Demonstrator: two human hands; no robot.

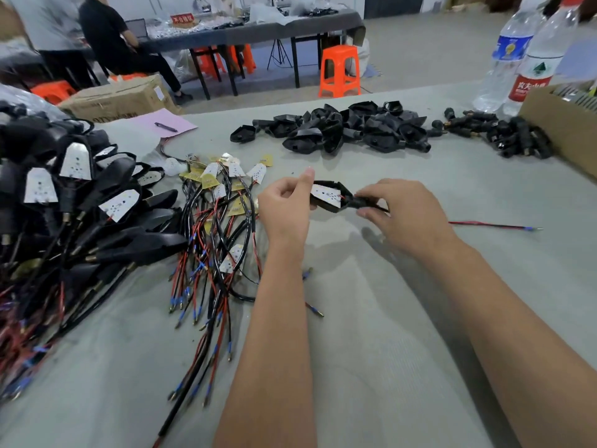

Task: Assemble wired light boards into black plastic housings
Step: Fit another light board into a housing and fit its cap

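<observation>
My left hand (286,206) grips a black plastic housing (336,206) with a white light board (326,194) lying in it, a little above the grey table. My right hand (392,211) pinches the housing's black stem (363,202) on the right, and its red-black wire (494,225) trails off to the right along the table. Loose wired light boards (223,195) lie in a tangle left of my hands. Empty black housings (329,130) are heaped at the back centre. Assembled units (80,195) are stacked at the far left.
Small black stem parts (504,134) lie at the back right beside a cardboard box (562,124) and two water bottles (523,59). A pink sheet with a pen (166,126) lies at the back left. Behind stand an orange stool (339,71) and a person at another table.
</observation>
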